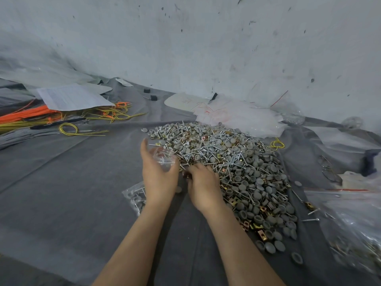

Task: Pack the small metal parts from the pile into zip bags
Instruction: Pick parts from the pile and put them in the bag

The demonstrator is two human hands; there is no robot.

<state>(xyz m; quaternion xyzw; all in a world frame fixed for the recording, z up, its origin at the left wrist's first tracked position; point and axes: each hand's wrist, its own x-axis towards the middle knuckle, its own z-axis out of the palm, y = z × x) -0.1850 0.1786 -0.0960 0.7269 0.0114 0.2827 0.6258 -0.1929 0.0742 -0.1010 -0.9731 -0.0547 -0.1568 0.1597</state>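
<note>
A big pile (233,168) of silver screws, grey round caps and brass-coloured clips lies on the grey cloth, right of centre. My left hand (157,174) holds a small clear zip bag (164,159) at the pile's near left edge, with a few parts inside. My right hand (203,184) lies palm down on the pile's left edge just beside the bag, fingers curled over small parts; what they pinch is hidden. A filled zip bag (135,196) lies flat under my left wrist.
A heap of empty clear zip bags (241,116) sits behind the pile. More filled bags (350,228) lie at the right edge. Orange and yellow wires (61,117) and a paper sheet (72,98) lie far left. A scuffed wall rises behind.
</note>
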